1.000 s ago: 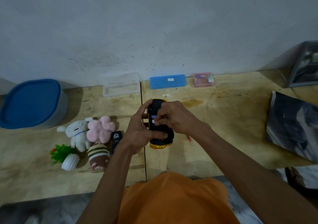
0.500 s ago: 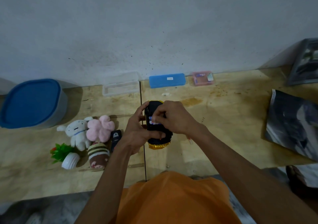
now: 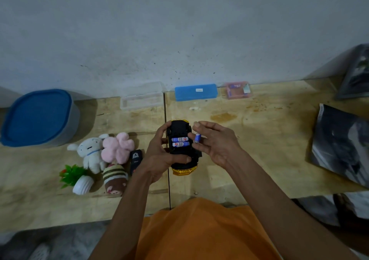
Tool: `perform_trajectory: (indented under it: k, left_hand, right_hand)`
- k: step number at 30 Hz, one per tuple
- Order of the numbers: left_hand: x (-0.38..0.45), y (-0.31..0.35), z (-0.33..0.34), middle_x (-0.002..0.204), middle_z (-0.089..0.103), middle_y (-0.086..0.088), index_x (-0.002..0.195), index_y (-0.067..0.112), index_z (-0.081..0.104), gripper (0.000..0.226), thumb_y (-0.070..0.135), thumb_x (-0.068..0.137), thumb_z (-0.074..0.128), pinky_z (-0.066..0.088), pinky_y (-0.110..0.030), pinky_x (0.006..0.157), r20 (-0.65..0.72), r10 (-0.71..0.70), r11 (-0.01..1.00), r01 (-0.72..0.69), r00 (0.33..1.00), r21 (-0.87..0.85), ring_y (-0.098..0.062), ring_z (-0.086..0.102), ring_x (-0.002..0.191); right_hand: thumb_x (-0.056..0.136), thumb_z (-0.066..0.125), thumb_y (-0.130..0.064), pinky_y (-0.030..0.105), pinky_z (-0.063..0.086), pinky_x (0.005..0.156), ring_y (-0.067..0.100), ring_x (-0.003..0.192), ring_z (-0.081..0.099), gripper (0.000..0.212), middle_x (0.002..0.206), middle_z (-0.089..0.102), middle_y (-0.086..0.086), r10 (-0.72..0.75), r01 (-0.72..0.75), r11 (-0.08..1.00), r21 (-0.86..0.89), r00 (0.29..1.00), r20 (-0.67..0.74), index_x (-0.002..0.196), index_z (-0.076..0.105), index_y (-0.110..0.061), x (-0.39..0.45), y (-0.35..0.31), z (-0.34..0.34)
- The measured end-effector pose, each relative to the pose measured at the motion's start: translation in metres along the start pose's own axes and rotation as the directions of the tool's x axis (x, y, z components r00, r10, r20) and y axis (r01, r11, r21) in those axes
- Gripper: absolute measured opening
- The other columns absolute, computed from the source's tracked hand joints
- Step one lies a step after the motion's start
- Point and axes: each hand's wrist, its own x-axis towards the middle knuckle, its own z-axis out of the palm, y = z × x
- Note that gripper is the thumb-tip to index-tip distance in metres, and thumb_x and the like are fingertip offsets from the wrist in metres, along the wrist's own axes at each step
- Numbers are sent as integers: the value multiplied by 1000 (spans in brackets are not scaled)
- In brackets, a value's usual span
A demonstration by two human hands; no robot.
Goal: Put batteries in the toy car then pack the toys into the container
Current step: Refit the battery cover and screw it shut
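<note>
The yellow toy car [image 3: 180,152] is upside down above the wooden table, its black underside facing me. My left hand [image 3: 159,156] grips it from the left side. Two blue-and-white batteries [image 3: 180,141] lie side by side in the open compartment. My right hand [image 3: 213,142] is just right of the car and pinches a third battery [image 3: 197,137] between thumb and fingers. The grey container with the blue lid [image 3: 38,118] stands at the far left, lid on.
Left of the car lie a white plush rabbit [image 3: 90,153], a pink plush flower [image 3: 117,147], a striped brown plush [image 3: 115,180], a small potted plant [image 3: 76,178] and a black remote [image 3: 136,161]. Clear, blue [image 3: 195,92] and pink cases line the wall. A magazine [image 3: 341,144] lies right.
My right hand has drawn back to the right off the compartment, uncovering two seated batteries, and now holds another battery beside the car. The left hand keeps its grip.
</note>
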Motion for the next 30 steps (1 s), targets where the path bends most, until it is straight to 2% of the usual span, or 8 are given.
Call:
perform_trajectory:
  k: [2, 6, 10, 15, 18, 22, 25, 30]
  left_hand:
    - [2, 0, -2, 126, 55, -10, 143, 39, 43, 115, -18, 54, 87, 62, -39, 80, 2, 7, 1000, -7, 1000, 6, -32, 65, 109]
    - [2, 1, -2, 124, 58, -9, 144, 38, 41, 115, -18, 54, 87, 62, -40, 83, 9, 8, 1000, -8, 1000, 3, -32, 65, 110]
    - [2, 1, -2, 126, 57, -12, 144, 40, 42, 118, -17, 51, 88, 61, -46, 85, 18, 10, 1000, -10, 1000, -17, -36, 66, 110]
    - [2, 1, -1, 127, 57, -12, 140, 44, 45, 117, -8, 45, 88, 60, -50, 85, 14, -5, 997, 6, 1000, -71, -39, 65, 111]
    - [3, -1, -3, 131, 54, -13, 140, 43, 47, 121, -2, 38, 93, 59, -54, 88, 11, -13, 994, 15, 1000, -112, -39, 65, 113]
    - [3, -3, -6, 131, 53, -15, 141, 42, 47, 125, 4, 32, 94, 57, -57, 88, 0, -19, 992, 19, 1000, -127, -40, 66, 110]
    - [3, -5, -7, 133, 52, -15, 141, 44, 46, 127, 5, 31, 94, 58, -57, 88, 7, -18, 993, 19, 1000, -116, -41, 65, 112]
    - [3, -5, -9, 133, 54, -13, 140, 46, 47, 123, 3, 34, 94, 58, -56, 88, 13, 5, 997, -4, 1000, -74, -39, 66, 111]
  right_hand:
    - [79, 82, -19, 31, 58, 61, 20, 83, 73, 23, 95, 76, 6, -56, 49, 991, -127, 997, -50, 98, 71, -12, 1, 4, -2]
    - [71, 89, -15, 34, 61, 73, 21, 82, 73, 21, 84, 75, 6, -267, 251, 943, -217, 963, -44, 84, 73, -10, 3, 13, -4]
    - [65, 92, -19, 37, 63, 71, 15, 72, 74, 19, 74, 75, 1, -480, 442, 774, -453, 876, 35, 73, 76, -17, 5, 21, -3]
    - [65, 92, -25, 34, 62, 72, 9, 69, 72, 22, 73, 75, -2, -560, 477, 665, -575, 828, 39, 77, 78, -13, 6, 31, 2]
    - [67, 90, -33, 27, 56, 77, 4, 78, 67, 24, 79, 74, -6, -597, 475, 612, -632, 802, 24, 77, 79, -16, 6, 39, 2]
    - [78, 83, -33, 26, 53, 80, 5, 85, 64, 16, 91, 72, -4, -578, 472, 544, -694, 810, 99, 88, 80, -20, 5, 44, -1]
    - [79, 82, -28, 23, 53, 77, -2, 79, 60, 13, 89, 67, -11, -483, 411, 621, -667, 871, 88, 89, 80, -19, 4, 42, -3]
    - [66, 92, -23, 32, 61, 72, 11, 72, 70, 14, 82, 75, 1, -349, 298, 731, -614, 936, 39, 72, 79, -22, 14, 38, -2]
